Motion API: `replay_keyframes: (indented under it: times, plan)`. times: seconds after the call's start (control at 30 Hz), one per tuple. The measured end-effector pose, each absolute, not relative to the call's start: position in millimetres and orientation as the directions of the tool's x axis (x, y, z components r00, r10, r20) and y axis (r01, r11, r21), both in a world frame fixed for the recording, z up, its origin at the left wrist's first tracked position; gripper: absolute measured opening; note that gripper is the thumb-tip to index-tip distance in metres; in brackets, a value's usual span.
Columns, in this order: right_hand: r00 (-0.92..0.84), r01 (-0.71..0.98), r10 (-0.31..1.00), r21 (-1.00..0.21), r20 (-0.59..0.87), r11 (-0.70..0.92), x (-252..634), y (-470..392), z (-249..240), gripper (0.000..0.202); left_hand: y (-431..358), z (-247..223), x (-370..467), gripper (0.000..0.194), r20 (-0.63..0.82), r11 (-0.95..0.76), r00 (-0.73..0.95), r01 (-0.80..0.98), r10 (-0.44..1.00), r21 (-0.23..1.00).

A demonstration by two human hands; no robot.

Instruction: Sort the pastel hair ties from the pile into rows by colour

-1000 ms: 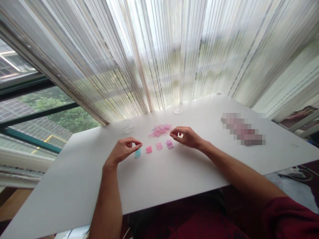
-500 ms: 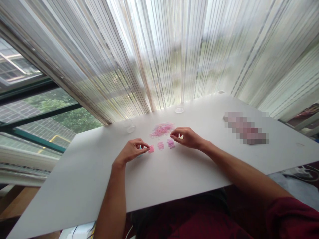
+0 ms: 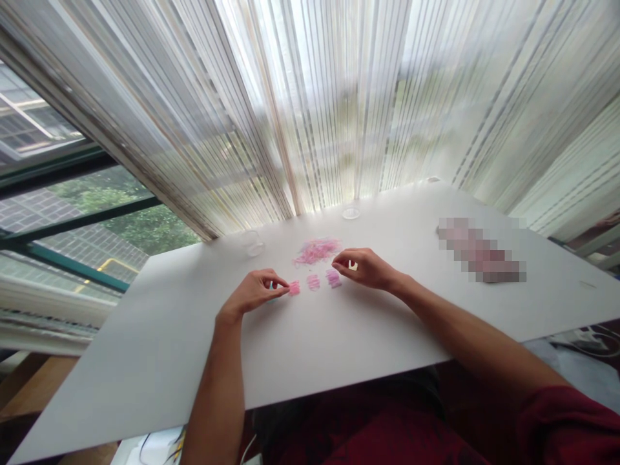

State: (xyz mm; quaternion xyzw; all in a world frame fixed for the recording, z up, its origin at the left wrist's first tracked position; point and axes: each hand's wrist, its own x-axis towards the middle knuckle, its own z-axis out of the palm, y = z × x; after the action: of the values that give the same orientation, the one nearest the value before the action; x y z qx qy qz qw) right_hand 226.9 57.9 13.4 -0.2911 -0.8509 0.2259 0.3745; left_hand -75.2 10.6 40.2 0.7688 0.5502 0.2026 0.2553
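Observation:
A loose heap of thin pink and purple pieces lies on the white table. Nearer to me is a row of small piles: a bright pink one, a paler pink one and a purple one. My left hand is pinched, its fingertips at the left edge of the bright pink pile; a bit of teal shows beneath it. Just above the purple pile, beside the heap, my right hand is pinched too. Whatever either pinch holds is too small to make out.
A clear round lid or dish sits by the curtain. Clear containers stand at the back left. On the right lies a blurred pinkish object. The table's near edge runs close to my body.
The view has shifted slightly. Both hands keep nearly the same pinched poses over the piles, and nothing else has visibly moved.

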Motion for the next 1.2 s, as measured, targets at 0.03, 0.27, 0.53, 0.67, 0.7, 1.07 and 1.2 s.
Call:
replay_keyframes:
  times: [0.03,0.27,0.53,0.67,0.7,1.07,1.2]
  plan:
    - [-0.549,0.325,0.664,-0.603,0.507,0.729,226.8,58.1,13.1,0.017,10.7,40.3,-74.9,0.025,0.032,-0.266,0.315,0.739,0.948,0.619]
    - [-0.622,0.224,0.577,-0.586,0.53,0.779,214.2,50.6,8.3,0.014,6.4,43.7,-55.7,0.024,0.079,-0.314,0.362,0.657,0.929,0.685]
    - [-0.675,0.178,0.472,-0.495,0.568,0.85,197.3,35.9,0.9,0.012,0.5,42.1,-29.9,0.021,0.116,-0.354,0.412,0.566,0.904,0.744]
    - [-0.66,0.192,0.479,-0.486,0.578,0.853,198.0,37.2,0.0,0.009,0.7,41.5,-29.4,0.018,0.133,-0.359,0.404,0.559,0.905,0.747]
    - [-0.656,0.193,0.483,-0.489,0.58,0.85,198.2,37.4,0.4,0.009,0.7,41.6,-29.6,0.018,0.136,-0.359,0.4,0.561,0.906,0.746]
    - [-0.638,0.207,0.501,-0.496,0.585,0.843,204.5,42.2,4.5,0.01,3.7,45.8,-46.2,0.017,0.118,-0.339,0.363,0.641,0.924,0.689]
    - [-0.613,0.227,0.523,-0.501,0.593,0.835,212.0,46.9,8.5,0.01,8.0,42.4,-65.2,0.019,0.087,-0.299,0.326,0.69,0.941,0.659]
